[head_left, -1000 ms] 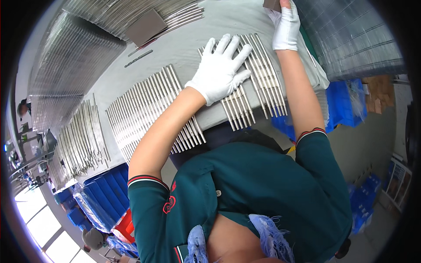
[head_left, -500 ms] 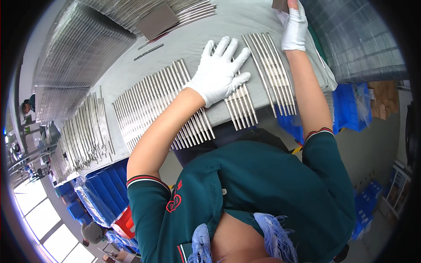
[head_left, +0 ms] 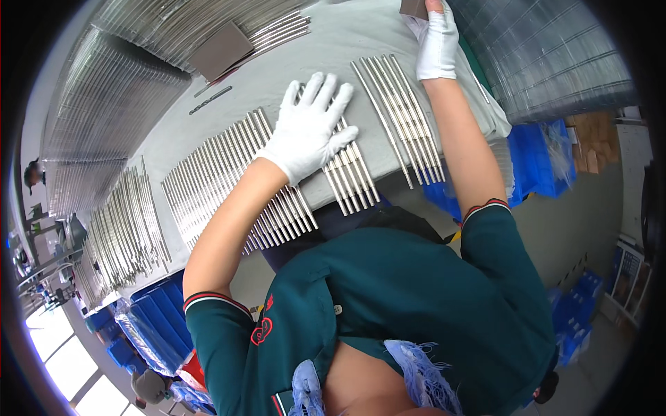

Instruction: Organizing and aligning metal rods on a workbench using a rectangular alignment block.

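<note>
My left hand (head_left: 311, 127), in a white glove, lies flat with fingers spread on a short row of thin metal rods (head_left: 352, 175) on a grey cloth-covered table (head_left: 277, 76). My right hand (head_left: 436, 43), also gloved, reaches to the far edge and grips a small dark brown pad (head_left: 415, 7). Between the hands lies another row of long metal rods (head_left: 401, 116). A wider row of rods (head_left: 229, 177) lies left of my left forearm.
A brown square pad (head_left: 220, 50) rests on stacked rods at the far left. More rods (head_left: 125, 229) are piled at the left edge. Blue plastic crates (head_left: 163, 319) stand below the table; more blue crates (head_left: 538, 159) and clear stacked trays (head_left: 555, 55) are at the right.
My right hand has stayed at the far edge on the dark pad. My left hand remains spread on the short rods; the view has shifted slightly.
</note>
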`<state>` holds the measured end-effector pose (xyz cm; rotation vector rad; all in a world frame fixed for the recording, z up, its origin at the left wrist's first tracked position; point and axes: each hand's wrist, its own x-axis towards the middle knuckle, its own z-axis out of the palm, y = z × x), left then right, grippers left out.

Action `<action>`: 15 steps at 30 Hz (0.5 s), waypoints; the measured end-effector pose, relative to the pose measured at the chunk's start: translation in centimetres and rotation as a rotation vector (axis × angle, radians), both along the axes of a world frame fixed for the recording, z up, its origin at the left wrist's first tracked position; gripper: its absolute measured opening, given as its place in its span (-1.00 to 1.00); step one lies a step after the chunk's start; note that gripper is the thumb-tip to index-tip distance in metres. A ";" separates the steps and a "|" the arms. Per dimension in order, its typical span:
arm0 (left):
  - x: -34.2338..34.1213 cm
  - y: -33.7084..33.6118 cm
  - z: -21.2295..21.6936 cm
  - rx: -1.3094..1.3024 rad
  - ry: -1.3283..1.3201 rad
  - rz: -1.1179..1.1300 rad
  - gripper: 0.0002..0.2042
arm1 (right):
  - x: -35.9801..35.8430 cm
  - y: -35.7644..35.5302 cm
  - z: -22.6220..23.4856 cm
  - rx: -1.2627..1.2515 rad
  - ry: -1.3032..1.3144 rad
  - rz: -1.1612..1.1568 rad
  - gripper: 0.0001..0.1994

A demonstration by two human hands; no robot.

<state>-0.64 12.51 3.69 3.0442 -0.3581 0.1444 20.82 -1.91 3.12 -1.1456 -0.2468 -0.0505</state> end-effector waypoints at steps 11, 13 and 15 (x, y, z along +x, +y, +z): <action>4.4 -7.2 -0.7 -0.164 -0.087 -0.216 -0.04 | 0.4 -0.3 0.7 0.134 0.088 -0.051 -0.48; 5.2 -7.3 -0.6 -0.176 -0.077 -0.265 -0.06 | 1.3 -0.8 0.0 0.113 0.067 -0.054 -0.49; 4.6 -6.7 -0.3 -0.161 -0.053 -0.287 -0.07 | 2.5 -1.9 -1.3 0.089 0.047 -0.057 -0.49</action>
